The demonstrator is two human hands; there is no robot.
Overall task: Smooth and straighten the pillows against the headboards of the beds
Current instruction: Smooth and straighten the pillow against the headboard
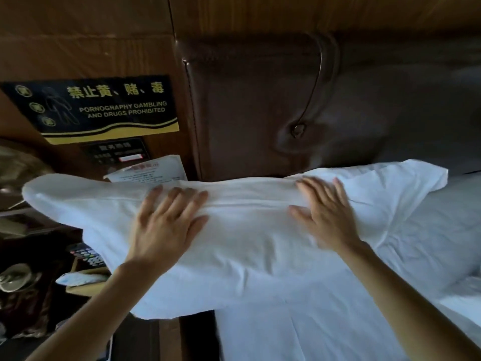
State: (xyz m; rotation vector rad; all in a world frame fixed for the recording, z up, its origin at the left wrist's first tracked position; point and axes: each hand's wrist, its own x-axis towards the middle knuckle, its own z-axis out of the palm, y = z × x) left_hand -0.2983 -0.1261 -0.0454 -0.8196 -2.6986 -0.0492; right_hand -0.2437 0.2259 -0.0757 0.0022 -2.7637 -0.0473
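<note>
Both palms flat, fingers spread, gripping nothing: left hand (pixel 166 225) and right hand (pixel 325 214) press the pillow (pixel 247 243). Long axis runs left-right along the headboard (pixel 247 105); left end overhangs the bed edge.

A hotel room: padded leather headboard (pixel 260 108), white bed linen (pixel 325 321), and a wall notice (pixel 104 108) of prohibited activities.

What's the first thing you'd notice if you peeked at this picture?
A big white pillow fills the middle, with the left hand and right hand pressed flat on top of it, fingers spread. Behind it stands a dark brown padded headboard. On the wooden wall to the left hangs a black and yellow sign with Chinese and English words.
</note>
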